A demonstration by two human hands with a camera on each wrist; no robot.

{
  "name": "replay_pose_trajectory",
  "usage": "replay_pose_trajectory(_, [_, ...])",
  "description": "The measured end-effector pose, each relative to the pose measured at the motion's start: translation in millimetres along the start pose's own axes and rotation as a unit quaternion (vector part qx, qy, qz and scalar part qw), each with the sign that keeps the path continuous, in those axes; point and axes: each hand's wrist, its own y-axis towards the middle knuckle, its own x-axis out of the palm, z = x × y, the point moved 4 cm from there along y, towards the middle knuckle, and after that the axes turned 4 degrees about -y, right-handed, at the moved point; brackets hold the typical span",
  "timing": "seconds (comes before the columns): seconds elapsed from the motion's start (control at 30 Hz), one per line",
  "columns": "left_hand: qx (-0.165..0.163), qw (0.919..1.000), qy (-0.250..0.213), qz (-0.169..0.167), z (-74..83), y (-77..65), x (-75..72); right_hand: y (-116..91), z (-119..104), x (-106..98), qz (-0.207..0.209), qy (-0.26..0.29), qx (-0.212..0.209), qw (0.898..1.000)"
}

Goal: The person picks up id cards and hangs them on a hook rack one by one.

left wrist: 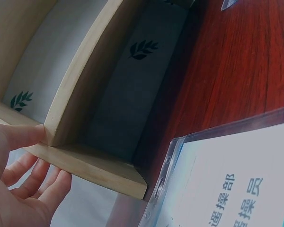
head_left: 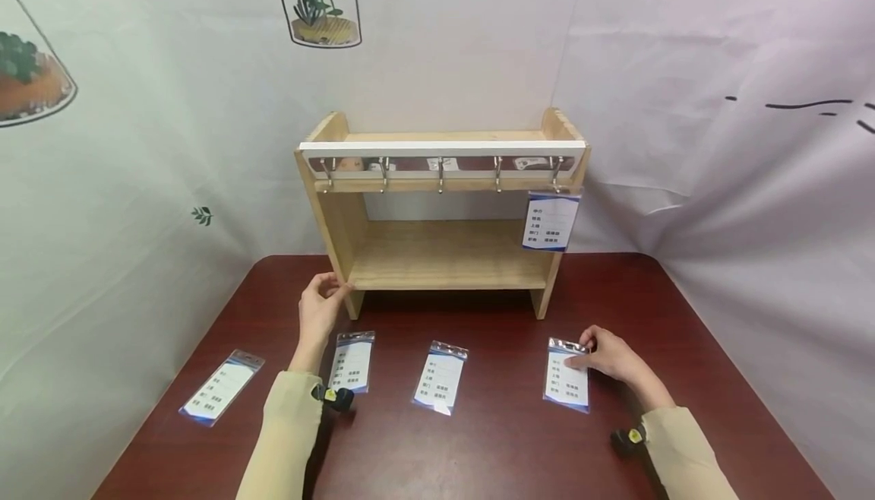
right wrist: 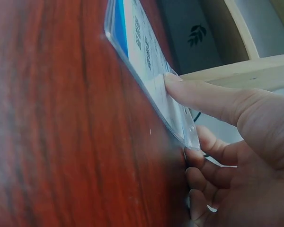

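Note:
A wooden rack (head_left: 447,255) with a strip of metal hooks (head_left: 440,173) stands at the back of the table. My left hand (head_left: 320,306) grips its left side panel (left wrist: 92,165) low down, thumb at the front shelf edge and fingers along the outer side. At the right, my right hand (head_left: 608,353) pinches the top right corner of a clear badge holder (head_left: 566,382) with a white and blue card. In the right wrist view the thumb (right wrist: 199,94) lies on the badge's face, with the fingers at its edge. Another badge holder (head_left: 550,221) hangs at the rightmost hook.
Three more badge holders lie on the dark red table (head_left: 492,447): one far left (head_left: 222,387), one beside the left forearm (head_left: 352,363) and one in the middle (head_left: 440,377). Pale fabric (head_left: 451,44) with printed plants surrounds the table's back and sides.

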Motion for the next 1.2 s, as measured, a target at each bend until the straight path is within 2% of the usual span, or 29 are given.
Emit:
replay_pose_trajectory(0.37, [0.003, 1.0000, -0.001, 0.003, 1.3, 1.1, -2.7, 1, -1, -1, -0.002, 0.000, 0.001, 1.000])
replay_pose_trajectory(0.67, [0.005, 1.0000, -0.003, -0.002, 2.9, 0.6, 0.0, -1, 9, 0, -0.006, 0.017, 0.016, 1.000])
replay_pose_trajectory(0.93, [0.000, 1.0000, -0.007, -0.004, 2.1, 0.2, 0.1, -1, 10, -5, 0.008, 0.098, -0.005, 0.995])
replay_pose_trajectory(1.2, [0.000, 1.0000, -0.009, -0.001, -0.3, 0.0, 0.8, 3, 2, -9, 0.006, 0.185, -0.012, 0.983])
